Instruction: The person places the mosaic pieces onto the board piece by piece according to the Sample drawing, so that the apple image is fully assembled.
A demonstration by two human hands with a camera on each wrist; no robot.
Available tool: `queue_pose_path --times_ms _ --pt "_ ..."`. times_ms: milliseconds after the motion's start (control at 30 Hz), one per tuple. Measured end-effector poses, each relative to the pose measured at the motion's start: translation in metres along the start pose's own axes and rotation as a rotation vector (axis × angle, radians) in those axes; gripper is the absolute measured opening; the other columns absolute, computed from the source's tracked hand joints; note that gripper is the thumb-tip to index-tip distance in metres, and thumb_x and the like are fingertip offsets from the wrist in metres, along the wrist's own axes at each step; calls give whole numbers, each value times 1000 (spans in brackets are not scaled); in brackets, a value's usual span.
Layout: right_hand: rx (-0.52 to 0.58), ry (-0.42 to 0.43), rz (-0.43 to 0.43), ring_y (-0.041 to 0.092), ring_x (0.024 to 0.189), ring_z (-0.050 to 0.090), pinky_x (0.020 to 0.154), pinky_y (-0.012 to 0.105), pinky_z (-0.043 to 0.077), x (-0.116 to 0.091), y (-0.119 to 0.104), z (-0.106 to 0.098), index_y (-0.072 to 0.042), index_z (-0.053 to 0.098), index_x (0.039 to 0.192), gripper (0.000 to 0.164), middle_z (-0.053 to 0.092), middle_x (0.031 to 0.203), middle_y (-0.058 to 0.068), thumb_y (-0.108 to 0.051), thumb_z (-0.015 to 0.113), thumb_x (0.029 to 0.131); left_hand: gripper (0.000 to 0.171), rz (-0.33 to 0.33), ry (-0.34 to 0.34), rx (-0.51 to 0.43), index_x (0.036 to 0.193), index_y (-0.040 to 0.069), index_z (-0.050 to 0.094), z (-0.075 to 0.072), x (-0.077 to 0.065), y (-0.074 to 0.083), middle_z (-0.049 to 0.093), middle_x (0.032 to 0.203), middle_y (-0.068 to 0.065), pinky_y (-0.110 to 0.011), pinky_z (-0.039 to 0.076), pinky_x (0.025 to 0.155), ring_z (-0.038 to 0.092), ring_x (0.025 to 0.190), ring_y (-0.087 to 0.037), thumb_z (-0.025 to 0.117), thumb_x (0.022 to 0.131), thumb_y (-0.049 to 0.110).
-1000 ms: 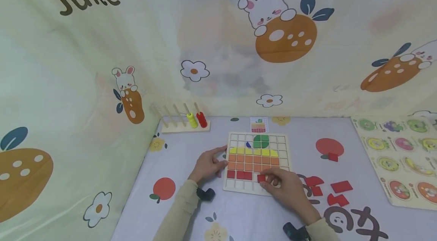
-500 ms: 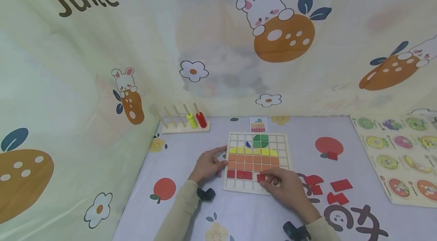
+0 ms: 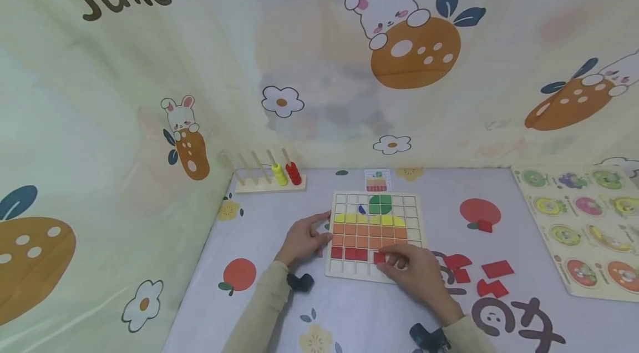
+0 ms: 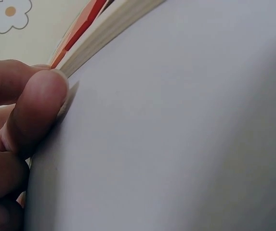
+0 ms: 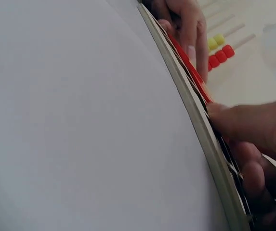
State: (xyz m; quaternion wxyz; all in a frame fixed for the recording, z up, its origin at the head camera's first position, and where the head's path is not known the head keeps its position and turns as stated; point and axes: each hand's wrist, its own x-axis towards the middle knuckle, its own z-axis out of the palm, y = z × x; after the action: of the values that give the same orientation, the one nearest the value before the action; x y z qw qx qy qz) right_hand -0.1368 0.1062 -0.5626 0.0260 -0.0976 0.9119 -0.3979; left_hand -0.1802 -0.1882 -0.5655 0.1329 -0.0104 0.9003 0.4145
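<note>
A square wooden grid board (image 3: pixel 412 223) lies on the table in the head view, with rows of yellow, orange and red tiles and a green shape near its top. My right hand (image 3: pixel 416 272) pinches a small red tile (image 3: pixel 378 257) between thumb and index finger, in the red row of the board. A gap shows between that tile and the red tiles (image 3: pixel 355 253) to its left. At the board's left edge, my left hand (image 3: pixel 303 239) touches the side with thumb and extended index finger. The left wrist view shows the thumb (image 4: pixel 41 101) right by the board's edge.
Loose red pieces (image 3: pixel 497 269) lie right of the board, and another red piece (image 3: pixel 485 226) sits farther back. A small picture card (image 3: pixel 376 180) lies behind the board. A peg stand (image 3: pixel 269 185) with yellow and red beads stands back left. A fruit-picture board (image 3: pixel 554 220) lies far right.
The head view has shifted slightly. Both hands keep their places at the board, the right one still pinching the red tile.
</note>
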Motion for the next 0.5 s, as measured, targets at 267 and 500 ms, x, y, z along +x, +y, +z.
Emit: queue_pose_path --times_ms 267,500 --pt "-27 77 49 10 71 52 65 25 40 0 -9 11 -17 81 117 38 67 76 -9 -24 93 82 62 6 4 -4 157 28 54 -1 -2 0 65 55 2 -28 36 55 57 47 -14 75 99 29" --pt "-1 119 53 10 69 54 62 23 42 0 -5 14 -14 80 109 29 68 76 -6 -23 91 84 62 7 4 -5 157 29 54 0 -1 0 64 54 2 -28 37 57 56 47 -13 75 99 29"
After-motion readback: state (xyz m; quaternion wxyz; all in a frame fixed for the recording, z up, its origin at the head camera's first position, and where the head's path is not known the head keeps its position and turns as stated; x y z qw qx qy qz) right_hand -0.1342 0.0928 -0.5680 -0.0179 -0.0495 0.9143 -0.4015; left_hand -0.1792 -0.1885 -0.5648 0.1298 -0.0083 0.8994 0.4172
